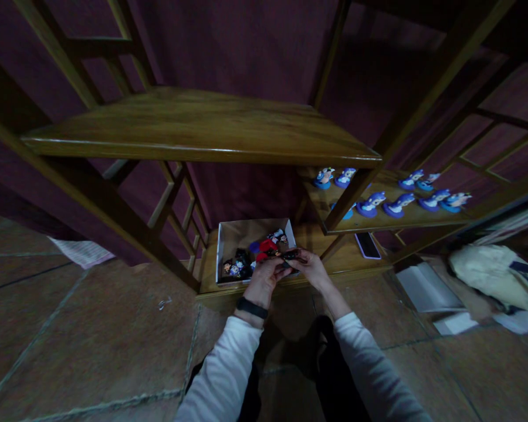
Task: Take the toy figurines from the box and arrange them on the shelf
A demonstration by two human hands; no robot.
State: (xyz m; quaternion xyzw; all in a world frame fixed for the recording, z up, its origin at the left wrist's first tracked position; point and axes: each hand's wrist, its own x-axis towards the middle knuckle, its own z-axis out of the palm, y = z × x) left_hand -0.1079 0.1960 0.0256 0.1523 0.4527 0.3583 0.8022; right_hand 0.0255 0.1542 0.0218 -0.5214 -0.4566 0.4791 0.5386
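Note:
Both my hands meet over the front right corner of a shallow cardboard box (pixel 220 249) on the low shelf. My left hand (pixel 266 273) and my right hand (pixel 308 266) are closed on a small black object (pixel 290 255), perhaps a figurine; its exact kind is too dark to make out. Several small figurines lie in the box: a black one (pixel 243 258), blue-and-white ones (pixel 236 270) at the front left, and red ones (pixel 266 249) near my fingers. My fingers hide part of the box's front right side.
A wooden shelf board (pixel 202 129) juts out above the box. On the shelf to the right stand several blue-and-white figurines (pixel 372 203). A phone (pixel 367 245) lies on the low shelf. White boxes (pixel 429 287) and a cream cloth bundle (pixel 493 272) are on the right.

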